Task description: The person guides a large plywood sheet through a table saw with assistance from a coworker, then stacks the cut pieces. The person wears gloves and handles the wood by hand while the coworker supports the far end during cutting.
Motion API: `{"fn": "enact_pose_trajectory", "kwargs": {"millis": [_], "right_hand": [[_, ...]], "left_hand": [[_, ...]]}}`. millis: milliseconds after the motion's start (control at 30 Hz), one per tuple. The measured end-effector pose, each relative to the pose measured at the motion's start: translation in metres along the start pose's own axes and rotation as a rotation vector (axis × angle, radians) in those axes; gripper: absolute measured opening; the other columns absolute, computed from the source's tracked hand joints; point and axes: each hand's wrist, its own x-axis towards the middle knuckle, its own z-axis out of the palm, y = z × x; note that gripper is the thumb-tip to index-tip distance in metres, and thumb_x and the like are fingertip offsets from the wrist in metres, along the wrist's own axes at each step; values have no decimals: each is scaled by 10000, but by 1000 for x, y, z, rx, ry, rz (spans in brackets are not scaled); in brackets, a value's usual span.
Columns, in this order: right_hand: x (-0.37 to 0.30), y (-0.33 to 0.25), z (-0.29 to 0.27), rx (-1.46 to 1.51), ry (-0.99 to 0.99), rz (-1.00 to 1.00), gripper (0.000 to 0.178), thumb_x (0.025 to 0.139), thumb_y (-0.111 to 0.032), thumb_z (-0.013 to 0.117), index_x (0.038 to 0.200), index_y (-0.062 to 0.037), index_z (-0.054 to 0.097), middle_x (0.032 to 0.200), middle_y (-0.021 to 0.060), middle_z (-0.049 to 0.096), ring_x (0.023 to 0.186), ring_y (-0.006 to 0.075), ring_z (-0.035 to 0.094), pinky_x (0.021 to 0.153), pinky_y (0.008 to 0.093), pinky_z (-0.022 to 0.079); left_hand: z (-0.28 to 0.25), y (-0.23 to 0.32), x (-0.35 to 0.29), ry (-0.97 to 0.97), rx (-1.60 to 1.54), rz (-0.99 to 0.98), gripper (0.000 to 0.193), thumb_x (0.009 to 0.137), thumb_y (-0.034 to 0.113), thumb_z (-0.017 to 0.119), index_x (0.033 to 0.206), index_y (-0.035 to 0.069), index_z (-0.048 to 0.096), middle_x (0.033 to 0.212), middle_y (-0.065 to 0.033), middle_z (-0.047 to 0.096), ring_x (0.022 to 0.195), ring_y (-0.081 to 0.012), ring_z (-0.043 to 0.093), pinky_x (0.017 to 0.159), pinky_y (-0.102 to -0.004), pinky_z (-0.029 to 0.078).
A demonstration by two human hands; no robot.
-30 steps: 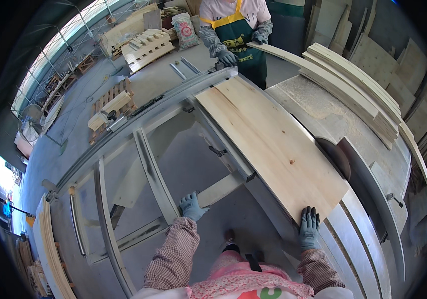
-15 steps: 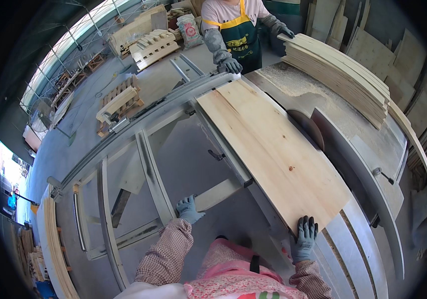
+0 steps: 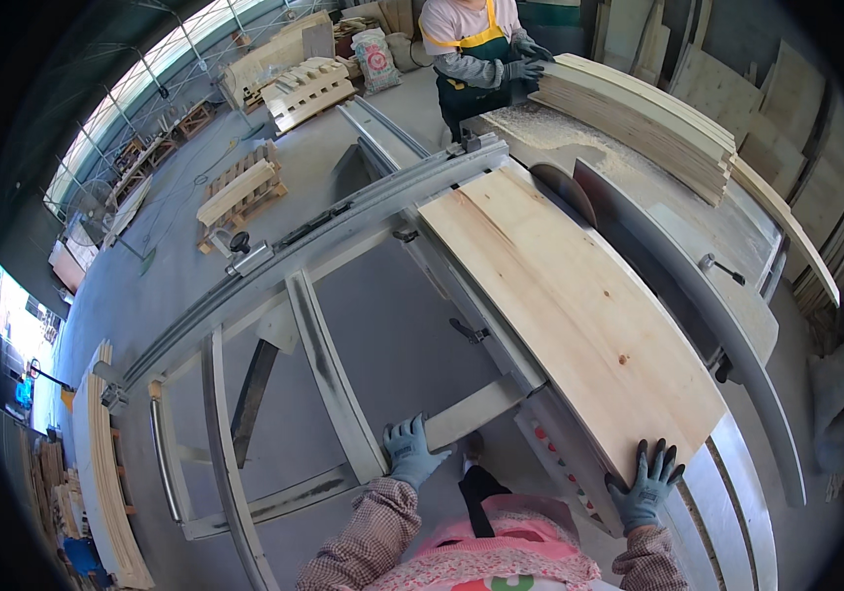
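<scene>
A long pale wooden board (image 3: pixel 574 315) lies flat on the sliding table of a panel saw. Its far end is beside the dark round saw blade (image 3: pixel 568 195). My right hand (image 3: pixel 646 488), in a grey-blue glove with dark fingertips, rests on the board's near end with its fingers spread. My left hand (image 3: pixel 410 453), gloved alike, is closed round the metal frame (image 3: pixel 466 414) left of the board, where a crossbar meets a long rail. The fingers' undersides are hidden.
A tall metal fence (image 3: pixel 683 295) runs right of the blade. Beyond it, a stack of boards (image 3: pixel 639 123) lies on the sawdust-covered table. A co-worker (image 3: pixel 471 69) stands at the far end, both gloved hands by the stack. A pallet (image 3: pixel 244 197) sits on the floor at left.
The board and sliding frame have come back towards me relative to the blade, both my hands with them. My view has shifted. The co-worker's hand has left the table's far edge for the stack.
</scene>
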Motion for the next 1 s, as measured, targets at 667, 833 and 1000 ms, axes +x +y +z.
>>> {"fn": "enact_pose_trajectory", "kwargs": {"millis": [667,833,1000], "right_hand": [[0,9,18,-113,110,-131,877,643,-585,674,1360,-171,385,1471,202,215,1353,463,120,1030,687,18],[-3,8,2,-43,197,-209,750,768,-530,624,1374,-150,398,1444,167,305,1324,428,249,1008,678,145],[-8,18,11,12,217,-192,750,723,-571,653,1342,-195,456,1445,146,320,1321,404,284,995,695,151]], "left_hand": [[-27,123,201,246,-140,231,773,880,458,469,1337,-133,271,1442,-287,203,1350,-442,145,1102,-520,118],[-7,148,207,217,-122,56,826,867,471,485,1352,-139,213,1486,-258,75,1366,-442,62,1036,-655,71],[0,142,211,252,-104,89,825,869,474,478,1341,-153,225,1475,-279,98,1366,-444,68,1070,-605,64]]}}
